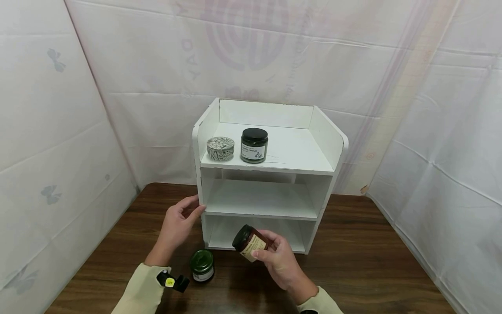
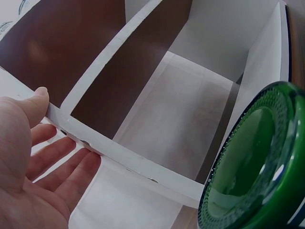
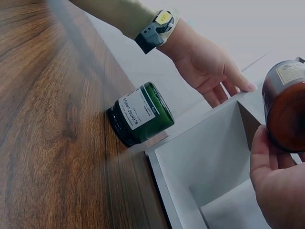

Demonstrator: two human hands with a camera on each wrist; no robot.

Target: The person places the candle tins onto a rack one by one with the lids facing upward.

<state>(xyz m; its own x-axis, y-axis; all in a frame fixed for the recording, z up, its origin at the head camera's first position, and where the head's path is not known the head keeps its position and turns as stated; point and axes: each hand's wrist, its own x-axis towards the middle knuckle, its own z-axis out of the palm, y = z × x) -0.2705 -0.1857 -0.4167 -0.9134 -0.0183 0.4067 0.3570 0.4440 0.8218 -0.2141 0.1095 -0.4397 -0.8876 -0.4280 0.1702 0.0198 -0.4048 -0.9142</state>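
Observation:
My right hand (image 1: 279, 258) grips an amber candle jar (image 1: 262, 239) with a black lid and cream label, tilted in front of the lowest compartment. In the right wrist view, its brown glass base (image 3: 290, 114) faces the camera. My left hand (image 1: 178, 221) holds the left side panel of a white shelf unit (image 1: 259, 216), thumb at the front edge and fingers along the outside (image 2: 57, 162). Below that hand, a green candle jar (image 1: 202, 264) stands upside down on the table; its lid (image 3: 121, 126) rests on the wood.
On the top shelf, a round patterned tin (image 1: 220, 148) sits at the left beside a dark green candle jar (image 1: 254, 146) with a black lid. The shelf unit stands on a dark wooden table (image 1: 364, 248). White hanging sheets (image 1: 149, 61) enclose the back and sides.

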